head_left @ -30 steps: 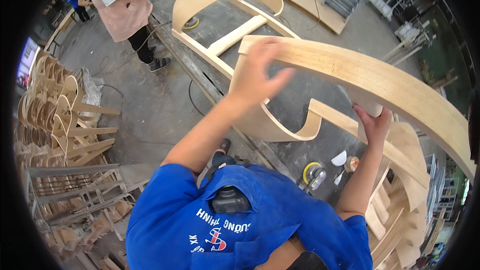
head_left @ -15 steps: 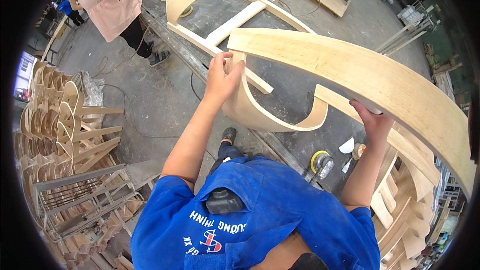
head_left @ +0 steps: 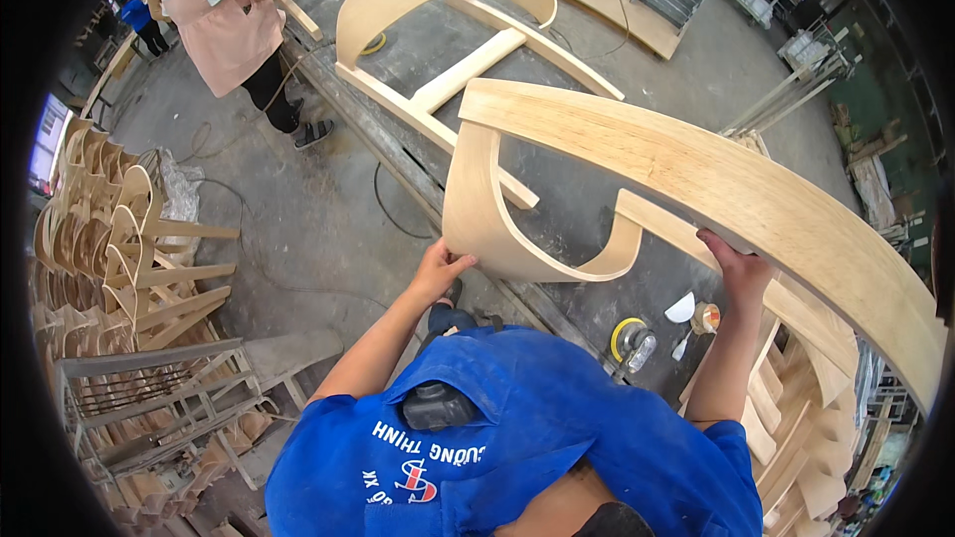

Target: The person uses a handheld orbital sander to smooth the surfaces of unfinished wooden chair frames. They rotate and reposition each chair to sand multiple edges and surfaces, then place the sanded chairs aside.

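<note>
Two hands on curved wooden chair frame [head_left: 696, 169]: our left hand [head_left: 438, 273] slid down, now gripping bent lower end; right hand [head_left: 734, 273] still clasps underside. Frame lifted above table [head_left: 557, 229], being swung round.

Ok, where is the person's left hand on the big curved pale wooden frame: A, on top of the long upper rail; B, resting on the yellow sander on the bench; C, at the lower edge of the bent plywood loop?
C: the left hand grips the lower edge of the bent loop of the curved pale wooden frame, while the right hand supports the long rail from beneath.
</note>
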Tool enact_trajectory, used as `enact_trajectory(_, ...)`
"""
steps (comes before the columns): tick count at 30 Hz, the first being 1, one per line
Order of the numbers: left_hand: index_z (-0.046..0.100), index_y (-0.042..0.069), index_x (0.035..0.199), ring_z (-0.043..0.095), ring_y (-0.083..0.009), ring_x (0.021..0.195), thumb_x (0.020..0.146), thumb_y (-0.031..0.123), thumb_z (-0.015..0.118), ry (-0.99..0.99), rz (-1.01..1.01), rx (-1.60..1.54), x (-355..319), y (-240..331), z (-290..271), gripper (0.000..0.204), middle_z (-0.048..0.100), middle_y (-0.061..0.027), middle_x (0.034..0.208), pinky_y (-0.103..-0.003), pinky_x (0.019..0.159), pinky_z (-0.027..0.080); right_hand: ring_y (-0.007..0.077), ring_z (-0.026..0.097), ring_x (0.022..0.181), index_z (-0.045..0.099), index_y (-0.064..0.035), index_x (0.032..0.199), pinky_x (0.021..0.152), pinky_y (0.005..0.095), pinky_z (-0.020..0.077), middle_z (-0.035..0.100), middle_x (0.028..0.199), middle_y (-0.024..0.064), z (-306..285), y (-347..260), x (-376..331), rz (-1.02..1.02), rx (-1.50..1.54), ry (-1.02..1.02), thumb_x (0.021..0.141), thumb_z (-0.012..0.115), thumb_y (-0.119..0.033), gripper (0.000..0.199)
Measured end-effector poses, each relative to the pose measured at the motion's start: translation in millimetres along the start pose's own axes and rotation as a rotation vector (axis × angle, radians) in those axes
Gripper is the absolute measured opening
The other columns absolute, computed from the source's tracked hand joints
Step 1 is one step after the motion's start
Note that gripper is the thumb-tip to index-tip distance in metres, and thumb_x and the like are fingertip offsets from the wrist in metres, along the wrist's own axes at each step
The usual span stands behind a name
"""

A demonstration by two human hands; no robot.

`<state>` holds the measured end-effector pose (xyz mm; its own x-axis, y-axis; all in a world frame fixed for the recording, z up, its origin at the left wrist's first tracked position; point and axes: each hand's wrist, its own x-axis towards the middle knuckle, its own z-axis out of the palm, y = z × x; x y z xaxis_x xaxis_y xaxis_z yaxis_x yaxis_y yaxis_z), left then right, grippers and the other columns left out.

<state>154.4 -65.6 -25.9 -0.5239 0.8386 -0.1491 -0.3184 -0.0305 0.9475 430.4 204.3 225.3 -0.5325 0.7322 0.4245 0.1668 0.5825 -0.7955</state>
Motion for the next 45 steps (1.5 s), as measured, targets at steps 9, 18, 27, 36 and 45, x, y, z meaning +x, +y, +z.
enact_trajectory(9,0.055,0.001,0.115,0.061,-0.0148,0.102,0.094,0.019,0.065,0.371,0.794,-0.169,-8.1,197.2,-6.8,0.03,0.064,-0.0073,0.111,-0.03,0.09,0.048,0.0155,0.063,0.094,0.064,0.003,0.105,0.086,0.03,0.0491,0.068,0.101,0.0093,-15.7,-43.2,36.1,-0.242,0.245,0.465,0.071,0.086,-0.011,0.044)
enact_trajectory(18,0.062,-0.005,0.107,0.063,-0.014,0.085,0.094,0.02,0.066,0.442,1.496,0.357,-48.9,422.2,78.1,0.029,0.068,-0.0085,0.096,-0.024,0.077,0.05,0.0144,0.055,0.102,0.055,0.0002,0.118,0.092,0.03,0.0433,0.06,0.111,0.0056,14.6,-14.5,62.1,-0.362,0.782,0.641,0.081,0.079,-0.015,0.046)
enact_trajectory(27,0.068,-0.002,0.098,0.065,-0.0149,0.07,0.059,0.02,0.093,0.266,1.777,0.955,-45.0,413.8,227.0,0.051,0.069,-0.0073,0.079,-0.025,0.063,0.051,0.0275,0.057,0.113,0.043,-0.0013,0.132,0.087,0.0422,0.0553,0.055,0.125,0.0138,57.3,88.8,76.2,0.301,1.064,0.298,0.086,0.074,-0.034,0.064)
enact_trajectory(36,0.065,0.006,0.087,0.062,-0.0202,0.063,0.066,0.035,0.084,-0.036,1.913,1.318,-23.4,375.6,303.4,0.041,0.065,-0.0037,0.074,-0.03,0.056,0.045,0.0272,0.061,0.111,0.043,-0.0032,0.134,0.09,0.0414,0.052,0.058,0.126,0.0143,90.0,158.6,60.1,0.299,1.249,0.196,0.097,0.057,-0.04,0.054)
enact_trajectory(45,0.063,0.006,0.092,0.058,-0.0265,0.077,0.059,0.04,0.086,0.156,1.86,1.094,16.3,383.7,256.2,0.053,0.063,-0.0063,0.079,-0.036,0.074,0.042,0.0219,0.065,0.101,0.052,-0.0042,0.126,0.082,0.0346,0.0526,0.063,0.119,0.0131,36.2,133.3,17.4,0.566,0.774,-0.192,0.099,0.055,-0.035,0.041)
